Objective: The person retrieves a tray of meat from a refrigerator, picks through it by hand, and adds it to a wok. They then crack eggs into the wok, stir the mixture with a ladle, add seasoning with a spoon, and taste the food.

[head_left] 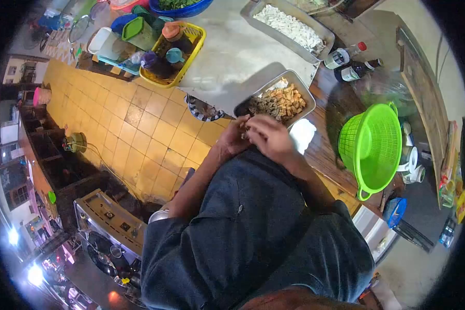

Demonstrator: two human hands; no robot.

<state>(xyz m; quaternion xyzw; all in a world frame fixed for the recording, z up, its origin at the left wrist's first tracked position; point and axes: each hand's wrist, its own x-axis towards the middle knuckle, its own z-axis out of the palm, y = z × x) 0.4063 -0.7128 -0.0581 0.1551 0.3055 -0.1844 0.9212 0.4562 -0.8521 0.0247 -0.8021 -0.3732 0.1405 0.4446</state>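
Close against the dark shirt, my left hand (233, 138) and my right hand (272, 139) meet at the near edge of a metal tray (309, 109). Chopped orange-brown pieces (290, 99) fill one part of that tray, with darker grey-brown pieces (266, 106) beside them and a little white food at the back. My left fingers are curled up. The bent fingers of my right hand cross over toward them. A small brownish bit shows between the hands, too small to name.
A long metal tray of white pieces (284, 25) stands farther back. Two bottles (352, 72) and a green plastic colander (371, 147) are to the right. A yellow basket (200, 44) with jars sits at the left; a stove (111, 219) is lower left.
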